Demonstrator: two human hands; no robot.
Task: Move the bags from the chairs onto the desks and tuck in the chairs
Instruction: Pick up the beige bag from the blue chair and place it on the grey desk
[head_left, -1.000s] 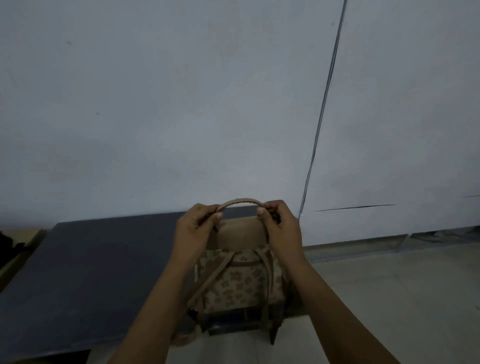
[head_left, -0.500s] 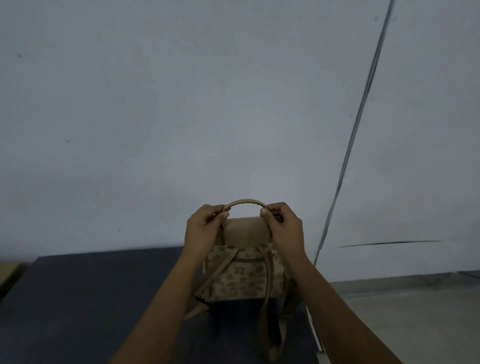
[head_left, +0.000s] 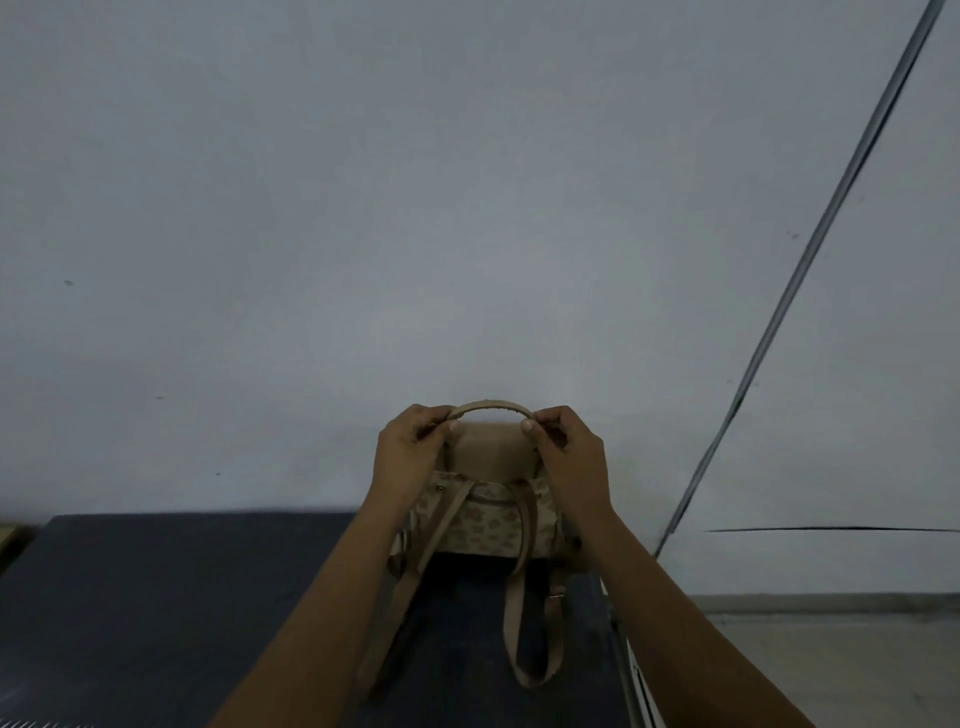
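A pale grey wall (head_left: 363, 234) filled the upper part of the head view, with a dark thin line (head_left: 800, 280) running down it at 2 o'clock. Below it, from 6 to 9 o'clock, lay the dark desk (head_left: 156, 597), its right edge at about 5 o'clock, and beyond that a strip of light floor (head_left: 831, 660). Near the desk's right end, close to the wall, a small tan backpack (head_left: 488, 525) with a patterned lower panel stood upright on the desk, its shoulder straps (head_left: 524, 623) trailing toward 6 o'clock across the top. The left hand (head_left: 410, 457) pinched the left end of the arched top handle (head_left: 491, 405) between thumb and curled fingers, and the right hand (head_left: 571, 457) pinched the right end likewise.
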